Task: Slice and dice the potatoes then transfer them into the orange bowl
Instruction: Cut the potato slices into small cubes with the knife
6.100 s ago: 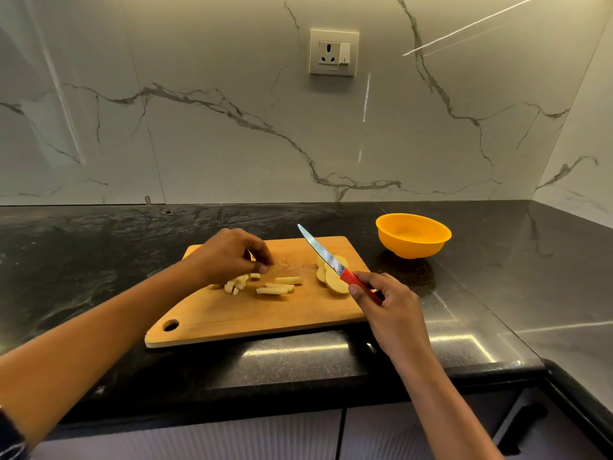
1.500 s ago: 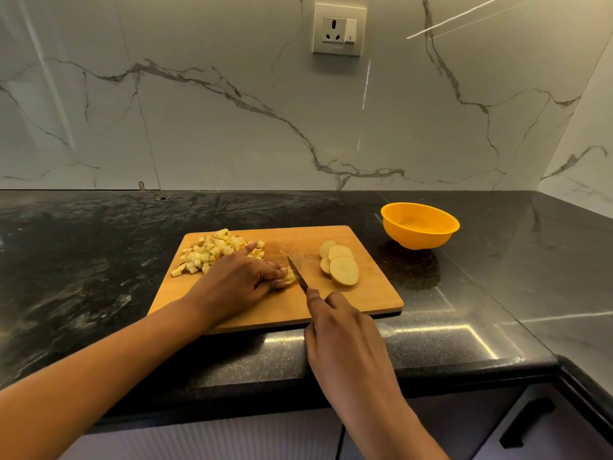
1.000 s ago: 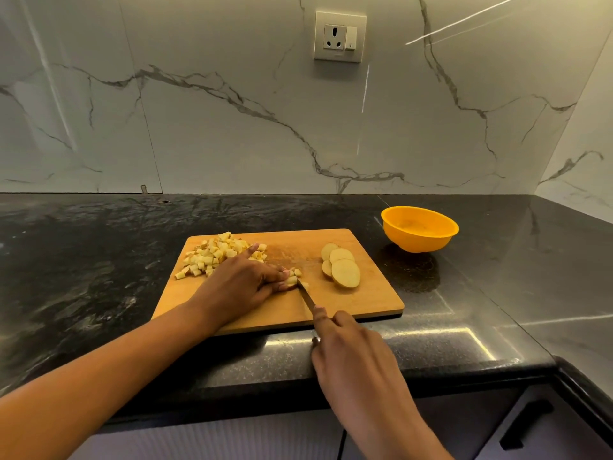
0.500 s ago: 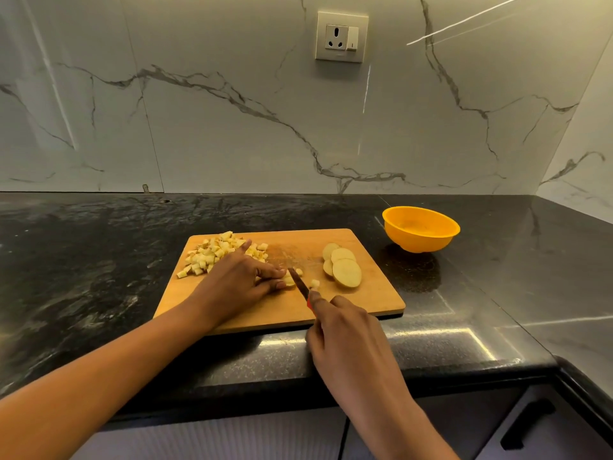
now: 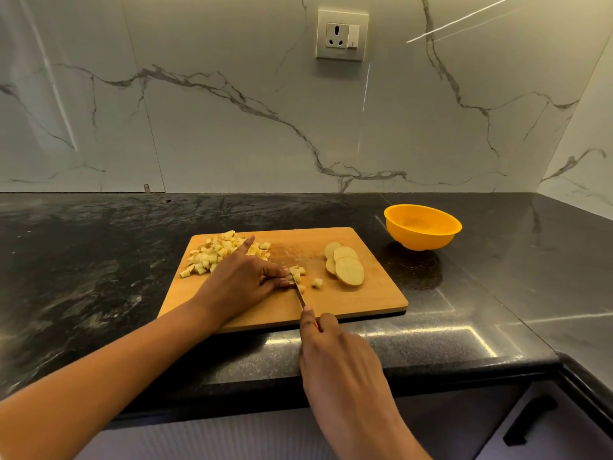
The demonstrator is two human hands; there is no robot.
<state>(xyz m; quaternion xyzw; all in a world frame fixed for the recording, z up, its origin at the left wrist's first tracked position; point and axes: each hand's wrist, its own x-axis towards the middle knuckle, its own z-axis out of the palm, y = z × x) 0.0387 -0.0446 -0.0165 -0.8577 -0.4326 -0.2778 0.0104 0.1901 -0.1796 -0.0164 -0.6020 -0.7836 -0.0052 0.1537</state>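
Note:
A wooden cutting board (image 5: 371,303) lies on the black counter. A pile of diced potato (image 5: 212,254) sits at its far left. A few round potato slices (image 5: 346,268) overlap at the right. My left hand (image 5: 243,282) holds down potato strips at the board's middle, fingertips curled on them. My right hand (image 5: 335,355) grips the red-handled knife (image 5: 299,295), whose blade comes down right beside the left fingertips. Freshly cut cubes (image 5: 316,282) lie next to the blade. The orange bowl (image 5: 423,227) stands empty beyond the board's right corner.
A marble wall with a socket (image 5: 341,34) backs the counter (image 5: 83,267). The counter's front edge runs just below the board, with cabinet fronts and a dark handle (image 5: 527,421) beneath at the right.
Over six seconds a diced pile has grown at the board's far left. In the last second the knife has worked down through the strips and a few new cubes have fallen to its right.

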